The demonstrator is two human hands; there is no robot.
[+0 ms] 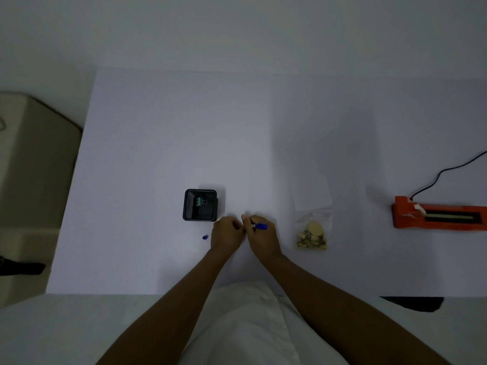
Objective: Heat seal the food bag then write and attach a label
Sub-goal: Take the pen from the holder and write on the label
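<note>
My right hand grips a blue pen, its tip pointing left toward my left hand. The left hand's fingers are curled and pressed down on the table right beside the pen tip; whatever lies under them is hidden. The pen's blue cap lies loose on the table just left of my left hand. A clear food bag with light snack pieces in its lower part lies flat to the right of my hands. An orange heat sealer rests at the far right.
A black mesh box holding a green binder clip stands just behind my left hand. The sealer's black cord runs off to the right. A beige piece of furniture stands left of the white table.
</note>
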